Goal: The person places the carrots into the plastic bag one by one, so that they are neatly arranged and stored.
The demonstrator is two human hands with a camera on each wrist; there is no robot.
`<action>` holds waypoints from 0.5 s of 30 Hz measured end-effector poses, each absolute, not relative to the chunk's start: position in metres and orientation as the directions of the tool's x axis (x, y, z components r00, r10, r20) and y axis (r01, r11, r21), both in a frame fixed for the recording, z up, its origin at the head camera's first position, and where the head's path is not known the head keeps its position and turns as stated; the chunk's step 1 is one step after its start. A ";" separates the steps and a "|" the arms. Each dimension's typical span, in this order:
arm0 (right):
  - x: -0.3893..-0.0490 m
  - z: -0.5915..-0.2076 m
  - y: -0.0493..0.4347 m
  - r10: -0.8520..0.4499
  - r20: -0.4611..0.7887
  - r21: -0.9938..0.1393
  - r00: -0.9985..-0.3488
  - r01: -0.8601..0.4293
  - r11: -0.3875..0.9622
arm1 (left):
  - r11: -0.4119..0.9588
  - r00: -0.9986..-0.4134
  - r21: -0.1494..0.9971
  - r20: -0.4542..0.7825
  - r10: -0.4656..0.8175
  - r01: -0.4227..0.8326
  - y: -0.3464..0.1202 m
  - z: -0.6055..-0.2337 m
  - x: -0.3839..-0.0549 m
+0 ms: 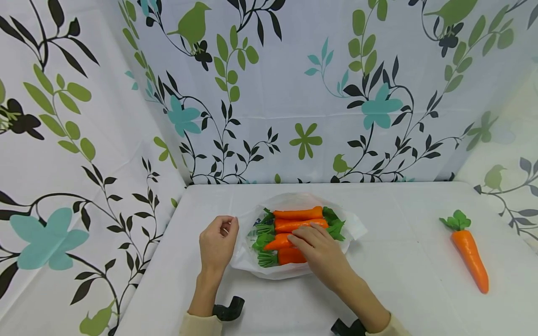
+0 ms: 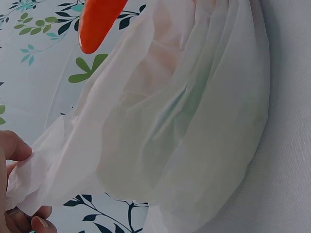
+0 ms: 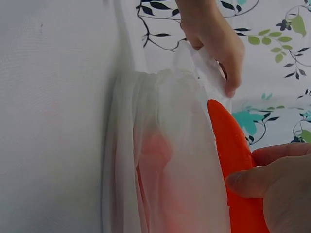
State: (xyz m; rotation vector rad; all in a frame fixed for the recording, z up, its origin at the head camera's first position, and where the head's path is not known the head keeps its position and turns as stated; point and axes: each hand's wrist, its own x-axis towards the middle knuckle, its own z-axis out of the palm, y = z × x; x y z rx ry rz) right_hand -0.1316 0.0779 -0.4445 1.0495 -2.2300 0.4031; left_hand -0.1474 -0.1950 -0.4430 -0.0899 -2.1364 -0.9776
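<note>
A white translucent plastic bag (image 1: 248, 262) lies in the middle of the table with several orange toy carrots (image 1: 298, 214) with green tops on it, their tops facing both ways. At the bag's left edge my left hand (image 1: 219, 240) pinches the plastic and lifts it; the left wrist view shows the stretched bag (image 2: 194, 145) beside the thumb and fingers. My right hand (image 1: 321, 252) is over the carrots and grips one carrot (image 3: 235, 150) between thumb and fingers, its tip pointing left. The right hand hides part of that carrot and of the ones beside it.
Another toy carrot (image 1: 470, 256) with a leafy top lies alone at the right of the white table (image 1: 403, 261). Leaf-and-bird patterned cloth (image 1: 269, 93) hangs behind the table and along its sides.
</note>
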 end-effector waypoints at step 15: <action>-0.141 -0.459 0.074 -0.585 0.655 -0.024 -0.478 -0.787 0.616 | 0.708 -0.698 0.609 0.678 -0.231 0.358 -0.196 -0.443 -0.147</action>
